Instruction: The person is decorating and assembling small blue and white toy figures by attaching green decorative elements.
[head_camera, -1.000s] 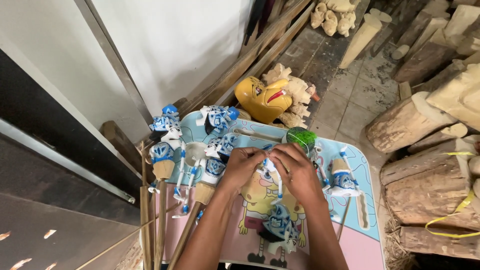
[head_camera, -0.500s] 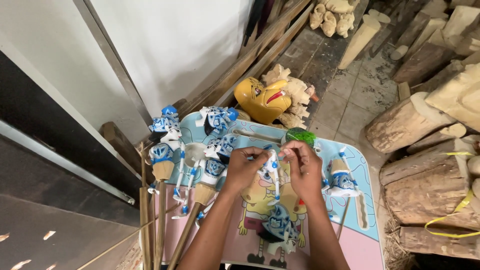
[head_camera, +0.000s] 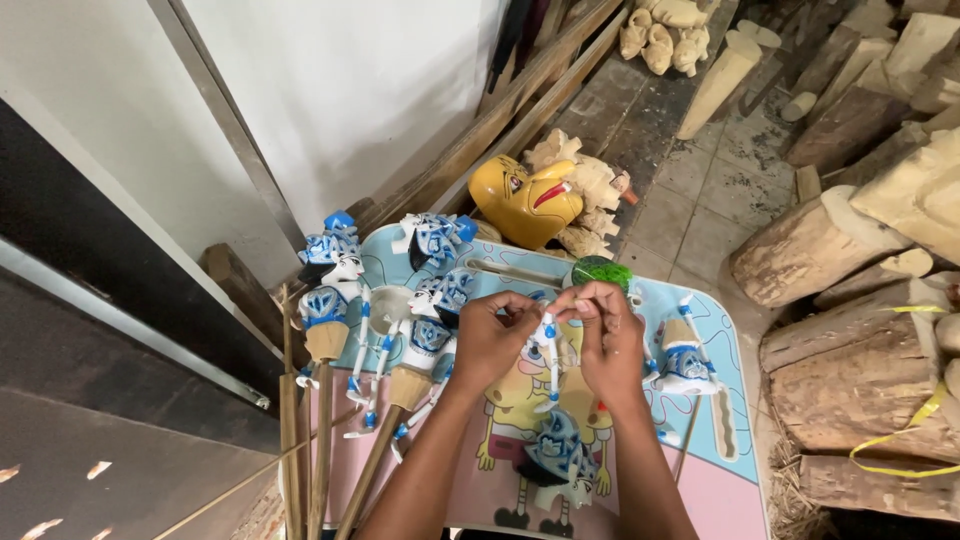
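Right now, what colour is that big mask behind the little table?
Yellow, with a red mouth; the mask shows best in the head view.

Left hand (head_camera: 492, 338) and right hand (head_camera: 606, 335) pinch the thin white-and-blue jointed arm (head_camera: 549, 345) of a blue-and-white painted wooden rod puppet (head_camera: 556, 462) lying on a pastel cartoon-printed folding table (head_camera: 722, 345). More blue-and-white stick puppets (head_camera: 335, 295) lie along the table's left. A yellow carved wooden mask (head_camera: 523, 198) sits behind it, rough logs (head_camera: 860, 375) to the right.

Glossy painted wooden puppets (head_camera: 430, 330), rough bark logs (head_camera: 860, 370) (raw wood), smooth glossy yellow mask (head_camera: 525, 200)
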